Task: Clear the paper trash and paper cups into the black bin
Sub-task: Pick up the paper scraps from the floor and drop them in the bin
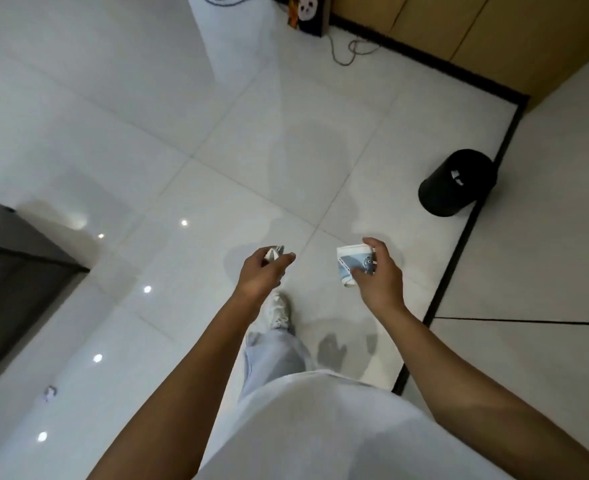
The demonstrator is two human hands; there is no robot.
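Note:
My left hand [263, 271] is closed around a small piece of white crumpled paper [273, 252] that sticks out above the fingers. My right hand [378, 271] grips a white paper cup with a blue print [353, 263], held on its side. The black bin [457, 181] stands on the floor ahead to the right, beside a dark floor strip, with a bit of white paper visible inside it. Both hands are held out over the white tiled floor, well short of the bin.
A small crumpled scrap [50, 393] lies on the floor at lower left. A dark cabinet [12, 282] stands at the left edge. Wooden cabinets [476, 32] line the far right, with a cable [348, 51] and a panda-print bag [305, 12] on the floor near them.

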